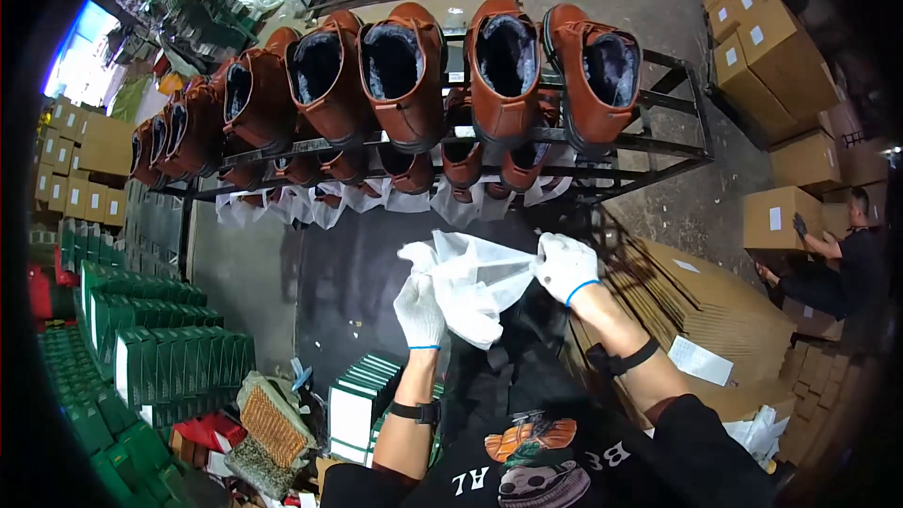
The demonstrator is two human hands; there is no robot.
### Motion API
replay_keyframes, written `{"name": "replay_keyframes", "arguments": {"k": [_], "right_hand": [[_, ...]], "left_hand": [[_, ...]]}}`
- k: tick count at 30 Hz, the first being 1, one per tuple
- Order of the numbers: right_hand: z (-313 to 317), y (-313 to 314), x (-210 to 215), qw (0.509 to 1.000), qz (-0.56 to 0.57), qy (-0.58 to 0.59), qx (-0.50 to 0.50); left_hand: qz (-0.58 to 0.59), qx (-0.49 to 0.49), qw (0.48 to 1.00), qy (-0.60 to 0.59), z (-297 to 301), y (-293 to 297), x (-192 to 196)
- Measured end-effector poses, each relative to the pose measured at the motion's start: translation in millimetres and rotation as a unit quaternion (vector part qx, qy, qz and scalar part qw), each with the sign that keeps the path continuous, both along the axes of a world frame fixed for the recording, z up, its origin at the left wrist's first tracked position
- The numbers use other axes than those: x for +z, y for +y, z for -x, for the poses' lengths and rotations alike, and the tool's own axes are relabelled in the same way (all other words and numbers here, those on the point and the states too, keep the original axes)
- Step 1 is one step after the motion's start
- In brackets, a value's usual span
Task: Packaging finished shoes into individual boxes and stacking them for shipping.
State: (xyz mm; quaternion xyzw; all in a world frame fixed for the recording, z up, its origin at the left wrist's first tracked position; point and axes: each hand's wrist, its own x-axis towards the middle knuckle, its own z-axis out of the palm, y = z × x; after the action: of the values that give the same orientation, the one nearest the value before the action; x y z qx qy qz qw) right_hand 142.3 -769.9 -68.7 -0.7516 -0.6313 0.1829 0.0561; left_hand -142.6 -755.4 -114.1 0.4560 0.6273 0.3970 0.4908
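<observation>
The gloved left hand grips a bunched white sheet; the right hand, gloved too, pinches its drawn-out corner. Beyond them, brown shoes line a black rack. Green boxes stand stacked at left; at right, a co-worker touches a carton.

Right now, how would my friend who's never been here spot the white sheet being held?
Find the big black metal rack lined with brown lace-up shoes. Just below its middle, the thin white sheet stretches from the gloved left hand across to the gloved right hand. Other white sheets hang along the rack's lower level, but this one alone is in someone's hands.
</observation>
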Motion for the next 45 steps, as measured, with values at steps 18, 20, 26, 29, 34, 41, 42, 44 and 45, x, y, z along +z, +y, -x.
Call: {"name": "replay_keyframes", "arguments": {"k": [18, 20, 26, 29, 34, 41, 42, 44, 45], "right_hand": [[70.2, -90.7, 171.4, 0.705, -0.025, 0.616, -0.351], [73.2, -110.1, 165.6, 0.624, 0.008, 0.672, -0.398], [50.8, -33.1, 142.0, 0.959, 0.091, 0.09, 0.253], [42.0, -35.4, 133.2, 0.973, -0.044, 0.149, 0.168], [13.2, -30.9, 144.9, 0.979, -0.083, 0.18, 0.054], [31.4, -40.3, 122.8, 0.98, -0.097, 0.171, 0.023], [43.7, -40.5, 111.9, 0.979, -0.105, 0.175, -0.008], [62.6, -36.1, 138.7, 0.963, 0.078, 0.108, 0.236], [63.4, -34.0, 140.1, 0.968, 0.053, 0.055, 0.24]], "left_hand": [[-0.039, -0.057, 0.984, 0.162, 18.7, 7.3, -30.9], [-0.122, -0.087, 0.982, 0.11, -1.4, -7.8, -12.5], [-0.12, -0.165, 0.978, 0.043, -38.0, 18.7, 69.8], [-0.187, -0.171, 0.964, 0.085, -55.1, 36.2, 79.6], [-0.255, -0.233, 0.926, 0.152, -68.3, 53.6, 109.6], [-0.223, -0.331, 0.897, 0.192, -41.5, 46.5, 108.0], [-0.226, -0.327, 0.899, 0.186, -44.1, 45.9, 114.2], [-0.259, -0.364, 0.877, 0.173, -43.1, 42.7, 135.6], [-0.215, -0.363, 0.884, 0.201, -34.4, 43.9, 113.1]]}}
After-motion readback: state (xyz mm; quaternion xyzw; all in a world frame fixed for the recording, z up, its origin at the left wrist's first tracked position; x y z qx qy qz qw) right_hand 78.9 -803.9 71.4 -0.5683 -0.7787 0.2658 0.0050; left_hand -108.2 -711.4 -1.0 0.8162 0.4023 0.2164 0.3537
